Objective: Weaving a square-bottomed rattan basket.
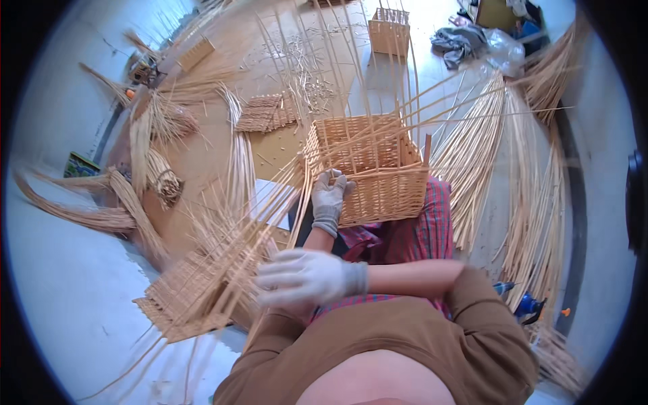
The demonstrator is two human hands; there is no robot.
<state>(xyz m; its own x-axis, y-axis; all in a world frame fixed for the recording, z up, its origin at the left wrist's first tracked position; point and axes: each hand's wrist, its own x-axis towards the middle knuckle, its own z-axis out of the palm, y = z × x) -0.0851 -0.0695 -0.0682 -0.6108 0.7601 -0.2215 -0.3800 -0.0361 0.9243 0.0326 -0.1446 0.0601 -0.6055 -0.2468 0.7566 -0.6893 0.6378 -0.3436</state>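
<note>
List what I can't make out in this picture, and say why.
- Head view, right hand: its fingers are blurred, seemingly by motion, so I can't tell whether they hold anything.
- Head view, left forearm: partly hidden behind the right hand.
- Head view, basket: its inside bottom is hidden by the near side.
- Head view, blue object at lower right: too small to identify.

Upper-right floor: crumpled grey cloth (453,44) beside translucent plastic bag (505,51)
Left wall: dark-green rectangular object (82,166)
Lower-right floor: blue-and-black object (529,306), kind unclear
</note>
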